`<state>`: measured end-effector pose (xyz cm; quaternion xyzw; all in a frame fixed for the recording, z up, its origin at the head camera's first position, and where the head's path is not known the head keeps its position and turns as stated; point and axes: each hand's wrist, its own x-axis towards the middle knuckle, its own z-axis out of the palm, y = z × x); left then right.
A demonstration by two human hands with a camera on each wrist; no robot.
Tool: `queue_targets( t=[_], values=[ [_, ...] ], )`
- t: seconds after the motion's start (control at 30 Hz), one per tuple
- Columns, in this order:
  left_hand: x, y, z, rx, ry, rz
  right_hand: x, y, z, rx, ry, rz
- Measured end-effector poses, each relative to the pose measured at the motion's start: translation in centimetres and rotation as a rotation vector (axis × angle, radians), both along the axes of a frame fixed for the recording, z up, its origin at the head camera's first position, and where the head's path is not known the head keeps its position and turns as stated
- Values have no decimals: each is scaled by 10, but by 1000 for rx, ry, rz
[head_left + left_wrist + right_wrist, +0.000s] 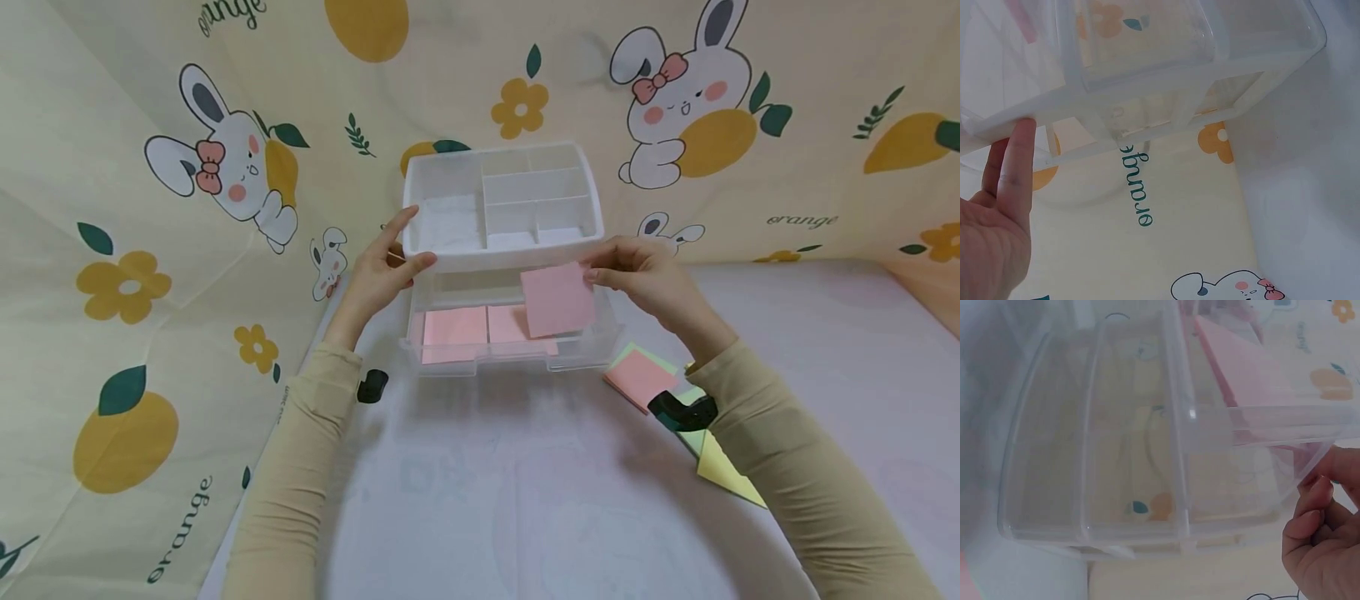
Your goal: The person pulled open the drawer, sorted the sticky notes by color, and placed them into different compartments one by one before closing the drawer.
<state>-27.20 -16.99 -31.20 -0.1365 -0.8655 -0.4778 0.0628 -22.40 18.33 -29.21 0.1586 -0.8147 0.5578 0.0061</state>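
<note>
A white storage box (444, 261) has a compartmented top tray and a clear drawer (450, 369) pulled out at the front. My left hand (377, 275) holds the box at its left front corner, and in the left wrist view the fingers (1017, 169) lie against the frame. Pinched by my right hand (648, 275) is a pink sticky note pad (558, 302), tilted over the drawer's right part. Two more pink pads (454, 335) lie side by side in the drawer; the right one is partly covered by the held pad.
To the right on the white table (480, 500), a pink pad (641, 377) lies on a green one. Green and yellow pads (723, 471) nearby are partly hidden by my right forearm. A patterned cloth (465, 92) with rabbits and oranges stands behind and at left.
</note>
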Motion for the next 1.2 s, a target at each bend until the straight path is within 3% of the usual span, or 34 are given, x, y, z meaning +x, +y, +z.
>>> queue_targets(
  t=[0.37,0.73,0.97,1.2],
  values=[
    [-1,0,2,-8,-16,4,2,-4,-1,306,79,-5],
    [-1,-1,1,-2,-19,3,0,-8,5,413,92,30],
    [-1,-1,1,0,-14,4,-1,-8,11,497,112,110],
    [0,-1,1,4,-19,1,1,-11,13,571,143,112]
  ],
)
